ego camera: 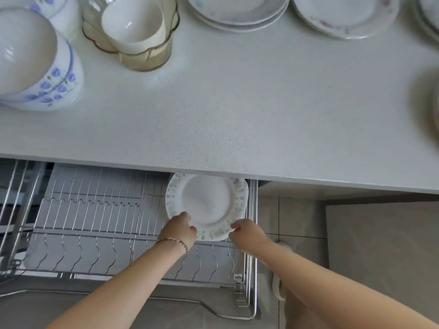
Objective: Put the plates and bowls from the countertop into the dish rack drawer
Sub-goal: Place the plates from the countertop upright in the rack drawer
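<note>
Both hands grip one plate (206, 205) by its near rim, down in the rack (95, 224) of the open drawer. The left hand (181, 228) pinches the rim at its lower left, fingers (186, 216) curled over the edge; the right hand (247, 233) pinches the lower right, fingertips (235, 226) on the patterned border. The plate stands tilted, leaning away from the fingers, its far edge tucked under the lip of the counter (237, 115). It sits at the right end of the rack, with the empty wire slots running off to the left of the left fingers.

The plate looks glazed ceramic: stiff, smooth, probably slippery, and likely to chip if it knocks the wires or the counter lip. It seems light enough for one hand, but a two-point hold on the rim keeps it from rolling while it settles in a slot. Thumb on the face and fingers behind, near the rim, seems the safest hold.

Far beyond the fingers, more plates (237, 13) and bowls (35, 62) wait on the counter, so much of the task remains.
</note>
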`<state>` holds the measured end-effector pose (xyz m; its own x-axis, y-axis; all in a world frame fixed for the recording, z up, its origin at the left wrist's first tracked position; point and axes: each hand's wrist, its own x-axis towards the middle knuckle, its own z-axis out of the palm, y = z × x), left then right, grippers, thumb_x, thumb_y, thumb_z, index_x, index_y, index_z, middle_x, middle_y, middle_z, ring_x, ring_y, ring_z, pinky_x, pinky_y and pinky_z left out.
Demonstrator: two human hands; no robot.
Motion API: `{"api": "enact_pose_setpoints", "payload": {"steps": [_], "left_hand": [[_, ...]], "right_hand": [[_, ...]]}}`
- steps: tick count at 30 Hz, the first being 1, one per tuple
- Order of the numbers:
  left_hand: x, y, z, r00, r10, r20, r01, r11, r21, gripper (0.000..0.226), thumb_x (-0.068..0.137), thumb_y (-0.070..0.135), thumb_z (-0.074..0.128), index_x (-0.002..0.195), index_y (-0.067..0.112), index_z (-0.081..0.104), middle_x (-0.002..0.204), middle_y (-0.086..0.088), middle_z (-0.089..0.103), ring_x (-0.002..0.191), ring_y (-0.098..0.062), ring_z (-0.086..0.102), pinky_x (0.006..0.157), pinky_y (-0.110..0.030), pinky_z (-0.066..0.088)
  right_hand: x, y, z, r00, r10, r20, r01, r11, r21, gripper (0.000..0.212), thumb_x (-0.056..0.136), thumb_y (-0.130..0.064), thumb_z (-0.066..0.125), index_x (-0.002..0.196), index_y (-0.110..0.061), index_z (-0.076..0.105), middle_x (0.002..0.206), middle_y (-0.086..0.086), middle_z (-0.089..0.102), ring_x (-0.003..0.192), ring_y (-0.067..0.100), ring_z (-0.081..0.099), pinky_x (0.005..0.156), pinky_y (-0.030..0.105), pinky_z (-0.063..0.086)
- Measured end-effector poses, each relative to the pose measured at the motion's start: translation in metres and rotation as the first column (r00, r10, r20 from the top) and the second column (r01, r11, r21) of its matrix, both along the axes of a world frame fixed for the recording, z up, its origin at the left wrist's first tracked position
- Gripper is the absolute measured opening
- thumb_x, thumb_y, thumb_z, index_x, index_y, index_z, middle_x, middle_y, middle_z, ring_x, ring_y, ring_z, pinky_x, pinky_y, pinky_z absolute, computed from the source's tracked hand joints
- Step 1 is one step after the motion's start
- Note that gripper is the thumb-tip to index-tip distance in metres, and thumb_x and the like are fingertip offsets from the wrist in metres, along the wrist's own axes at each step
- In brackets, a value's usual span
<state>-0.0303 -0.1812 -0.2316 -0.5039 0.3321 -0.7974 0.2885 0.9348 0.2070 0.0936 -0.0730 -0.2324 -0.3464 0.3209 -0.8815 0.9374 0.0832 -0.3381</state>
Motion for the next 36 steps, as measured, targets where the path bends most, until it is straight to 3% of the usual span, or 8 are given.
{"api": "enact_pose_setpoints", "payload": {"steps": [7, 11, 14, 18, 22, 25, 30, 36], "left_hand": [[0.058, 0.105, 0.102, 0.987, 0.131, 0.094, -0.155, 0.931, 0.33, 0.019, 0.086, 0.014, 0.047, 0.085, 0.025, 0.062, 0.096, -0.002, 0.07, 0.093, -0.019, 0.066, 0.082, -0.028, 0.049], [0.103, 0.198, 0.151, 0.961, 0.183, 0.209, -0.261, 0.851, 0.456, 0.024, 0.086, 0.009, 0.047, 0.07, 0.024, 0.055, 0.066, 0.003, 0.065, 0.068, -0.019, 0.066, 0.064, -0.025, 0.049], [0.144, 0.265, 0.166, 0.93, 0.208, 0.302, -0.333, 0.824, 0.458, 0.015, 0.086, 0.005, 0.048, 0.089, 0.014, 0.059, 0.078, -0.005, 0.064, 0.063, -0.017, 0.062, 0.06, -0.024, 0.046], [0.197, 0.342, 0.165, 0.807, 0.319, 0.496, -0.516, 0.79, 0.33, 0.041, 0.088, 0.005, 0.048, 0.129, 0.008, 0.043, 0.106, -0.014, 0.058, 0.072, -0.02, 0.062, 0.059, -0.025, 0.048], [0.235, 0.398, 0.152, 0.743, 0.431, 0.512, -0.596, 0.774, 0.214, 0.045, 0.087, 0.006, 0.054, 0.13, -0.004, 0.044, 0.116, -0.019, 0.059, 0.1, -0.032, 0.06, 0.078, -0.037, 0.052], [0.248, 0.42, 0.139, 0.731, 0.489, 0.476, -0.639, 0.736, 0.223, 0.048, 0.086, 0.001, 0.052, 0.133, -0.003, 0.04, 0.128, -0.023, 0.054, 0.098, -0.03, 0.058, 0.09, -0.04, 0.053], [0.251, 0.419, 0.122, 0.813, 0.497, 0.304, -0.575, 0.765, 0.29, 0.033, 0.085, -0.002, 0.05, 0.117, 0.002, 0.048, 0.124, -0.019, 0.058, 0.11, -0.032, 0.059, 0.093, -0.035, 0.05], [0.222, 0.388, 0.124, 0.725, 0.572, 0.383, -0.682, 0.677, 0.279, 0.033, 0.084, -0.006, 0.048, 0.117, -0.003, 0.051, 0.119, -0.024, 0.06, 0.109, -0.039, 0.06, 0.094, -0.049, 0.05]], "right_hand": [[0.064, 0.099, 0.128, 0.883, 0.413, -0.222, -0.346, 0.894, 0.284, 0.039, 0.089, -0.015, 0.041, 0.123, -0.023, 0.057, 0.119, -0.002, 0.062, 0.111, 0.017, 0.058, 0.098, 0.029, 0.045], [0.126, 0.194, 0.179, 0.889, 0.415, -0.195, -0.279, 0.828, 0.487, 0.034, 0.089, -0.016, 0.048, 0.121, -0.022, 0.059, 0.119, -0.001, 0.062, 0.108, 0.015, 0.059, 0.098, 0.027, 0.044], [0.172, 0.268, 0.193, 0.935, 0.291, -0.203, -0.104, 0.772, 0.627, 0.034, 0.089, -0.018, 0.055, 0.122, -0.02, 0.06, 0.121, 0.0, 0.059, 0.109, 0.015, 0.058, 0.096, 0.023, 0.042], [0.22, 0.364, 0.185, 0.988, 0.063, -0.138, 0.063, 0.657, 0.751, 0.046, 0.088, -0.022, 0.057, 0.133, -0.014, 0.048, 0.136, 0.011, 0.046, 0.125, 0.026, 0.046, 0.103, 0.029, 0.033], [0.239, 0.443, 0.165, 0.992, -0.128, -0.007, 0.096, 0.707, 0.701, 0.051, 0.092, -0.027, 0.048, 0.137, -0.005, 0.036, 0.137, 0.024, 0.039, 0.129, 0.04, 0.036, 0.105, 0.042, 0.033], [0.237, 0.475, 0.149, 0.988, -0.15, 0.024, 0.103, 0.779, 0.618, 0.05, 0.093, -0.03, 0.042, 0.134, -0.002, 0.036, 0.134, 0.024, 0.041, 0.125, 0.042, 0.04, 0.1, 0.047, 0.042], [0.237, 0.492, 0.134, 0.985, -0.169, 0.022, 0.12, 0.78, 0.614, 0.056, 0.084, -0.037, 0.061, 0.125, -0.003, 0.047, 0.125, 0.021, 0.05, 0.114, 0.037, 0.051, 0.072, 0.03, 0.042], [0.227, 0.464, 0.149, 0.911, -0.334, -0.242, 0.412, 0.763, 0.498, 0.05, 0.076, -0.031, 0.071, 0.118, -0.015, 0.049, 0.103, 0.005, 0.053, 0.057, 0.018, 0.053, 0.041, 0.021, 0.039]]}}
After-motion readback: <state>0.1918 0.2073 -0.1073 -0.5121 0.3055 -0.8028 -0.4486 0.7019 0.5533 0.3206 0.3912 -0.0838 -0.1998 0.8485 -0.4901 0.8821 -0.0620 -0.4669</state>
